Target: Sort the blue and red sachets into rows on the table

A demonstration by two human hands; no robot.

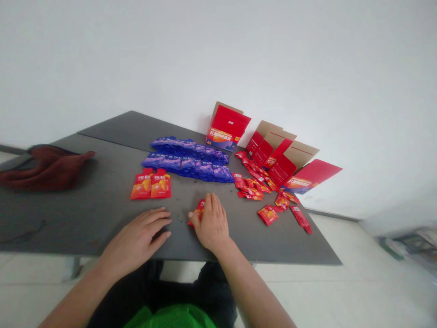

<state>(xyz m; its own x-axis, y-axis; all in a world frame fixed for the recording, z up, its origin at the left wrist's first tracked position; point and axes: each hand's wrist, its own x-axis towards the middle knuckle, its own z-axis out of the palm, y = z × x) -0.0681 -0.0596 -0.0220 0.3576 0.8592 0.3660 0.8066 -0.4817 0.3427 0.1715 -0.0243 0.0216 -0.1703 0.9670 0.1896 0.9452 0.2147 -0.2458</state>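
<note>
My right hand (213, 226) lies over a small red and orange pouch (200, 206) on the table, its thumb along the left side and its fingers together across the top. Much of that pouch is hidden beneath the hand. My left hand (138, 237) rests near the table's front edge with fingers loosely apart and nothing in it. Beyond it, two red pouches, a left one (141, 187) and a right one (160, 186), lie flat side by side with their spouts pointing away from me.
Two overlapping rows of blue pouches, a near row (187, 166) and a far row (186, 146), span the table's middle. Loose red pouches (251, 187) are scattered at the right, before several open red cartons (225, 130). A dark red cloth (51, 168) lies at the left on the grey table (102, 182).
</note>
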